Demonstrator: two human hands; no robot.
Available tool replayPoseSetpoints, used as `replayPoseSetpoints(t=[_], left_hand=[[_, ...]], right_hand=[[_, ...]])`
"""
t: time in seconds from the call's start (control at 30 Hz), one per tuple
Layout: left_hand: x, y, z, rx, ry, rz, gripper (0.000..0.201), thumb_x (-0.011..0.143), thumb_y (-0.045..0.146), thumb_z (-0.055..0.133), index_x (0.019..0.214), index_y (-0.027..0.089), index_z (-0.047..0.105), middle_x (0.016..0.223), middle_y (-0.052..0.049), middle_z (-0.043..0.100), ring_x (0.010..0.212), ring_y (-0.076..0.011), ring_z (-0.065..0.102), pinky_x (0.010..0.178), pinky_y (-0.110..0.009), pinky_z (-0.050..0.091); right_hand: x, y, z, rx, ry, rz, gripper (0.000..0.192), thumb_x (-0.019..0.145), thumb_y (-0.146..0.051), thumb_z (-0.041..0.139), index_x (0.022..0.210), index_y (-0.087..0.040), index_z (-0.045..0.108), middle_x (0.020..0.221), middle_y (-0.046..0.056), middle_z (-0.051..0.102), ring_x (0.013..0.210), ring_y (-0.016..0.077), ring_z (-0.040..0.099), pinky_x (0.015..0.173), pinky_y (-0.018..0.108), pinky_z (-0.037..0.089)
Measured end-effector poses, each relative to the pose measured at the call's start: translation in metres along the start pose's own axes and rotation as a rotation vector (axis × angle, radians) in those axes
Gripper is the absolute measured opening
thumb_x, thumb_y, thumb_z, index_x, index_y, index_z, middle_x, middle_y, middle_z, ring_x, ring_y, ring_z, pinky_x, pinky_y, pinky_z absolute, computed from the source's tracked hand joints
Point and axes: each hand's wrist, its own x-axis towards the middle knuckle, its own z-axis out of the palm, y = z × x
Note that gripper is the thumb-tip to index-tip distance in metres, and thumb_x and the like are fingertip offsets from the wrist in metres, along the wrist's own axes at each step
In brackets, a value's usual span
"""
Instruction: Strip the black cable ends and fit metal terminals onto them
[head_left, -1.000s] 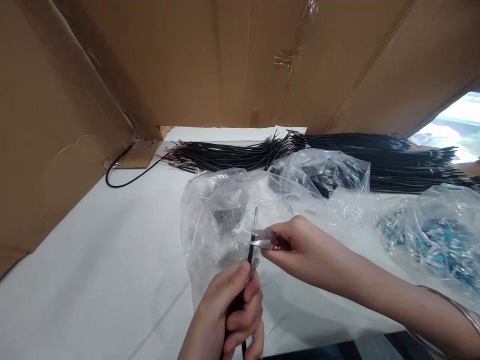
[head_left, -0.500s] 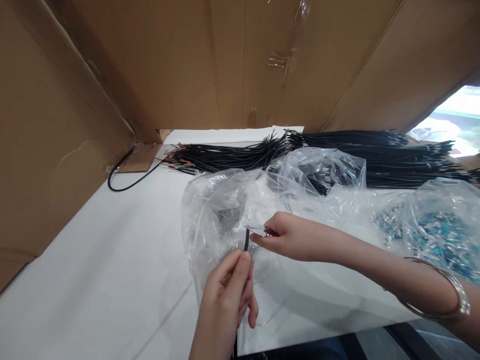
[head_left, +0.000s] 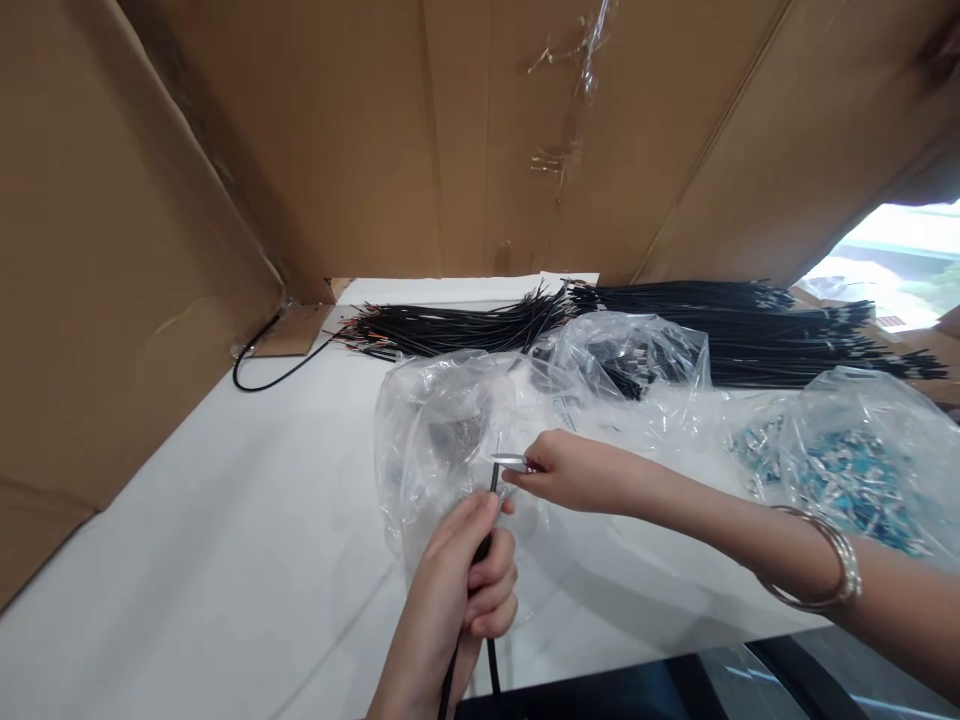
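My left hand (head_left: pixel 461 590) grips a thin black cable (head_left: pixel 493 478) upright near the table's front edge, its tip poking up between thumb and forefinger. My right hand (head_left: pixel 574 470) comes in from the right and pinches small metal tweezers (head_left: pixel 510 461), whose tips meet the cable's upper end. A bangle sits on my right wrist. Both hands hover over a crumpled clear plastic bag (head_left: pixel 442 440) lying on the white table (head_left: pixel 225 540).
A long pile of black cables (head_left: pixel 675 320) lies across the back. A second clear bag (head_left: pixel 630 350) holds dark parts, and a third (head_left: pixel 847 460) at right holds small blue parts. Cardboard walls (head_left: pixel 112 260) close in the left and back. One black cable (head_left: pixel 262 370) loops at back left.
My left hand has closed more tightly around the cable and shifted slightly right. The tweezers stay at the cable's tip. The camera has tilted a little.
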Motion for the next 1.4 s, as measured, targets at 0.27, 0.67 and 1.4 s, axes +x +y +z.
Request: replayPoseSetpoints(t=[0.27,0.67,1.4], left_hand=[[0.01,-0.004,-0.015,-0.296,-0.159,-0.086,0.023,0.086,0.036,0.065,0.079,0.017,0.054,0.041,0.013,0.026,0.037,-0.0016,0.001,0.028,-0.01,0.012],[0.002,-0.002,-0.006,-0.266,-0.177,-0.007,0.033,0.095,0.033,0.045,0.066,0.018,0.044,0.045,0.013,0.02,0.035,-0.003,0.006,0.029,-0.01,0.014],[-0.022,-0.017,0.018,0.236,-0.136,0.335,0.03,0.087,0.053,0.059,0.091,0.026,0.044,0.047,0.015,0.023,0.038,-0.0036,0.006,0.033,-0.01,0.013]], right_hand=[[0.005,0.002,0.007,-0.063,0.12,-0.026,0.039,0.088,-0.033,0.052,0.052,-0.016,0.055,0.05,-0.001,0.042,0.049,0.0105,0.032,0.049,0.026,0.025],[-0.029,0.005,-0.005,0.145,0.205,-0.078,0.045,0.084,-0.049,0.056,0.057,-0.021,0.033,0.053,-0.007,0.031,0.051,0.009,0.027,0.049,0.026,0.023],[-0.083,0.013,0.048,0.596,0.614,-0.342,0.029,0.097,-0.044,0.044,0.088,-0.019,0.054,0.085,0.001,0.054,0.079,0.0163,0.052,0.072,0.029,0.042]])
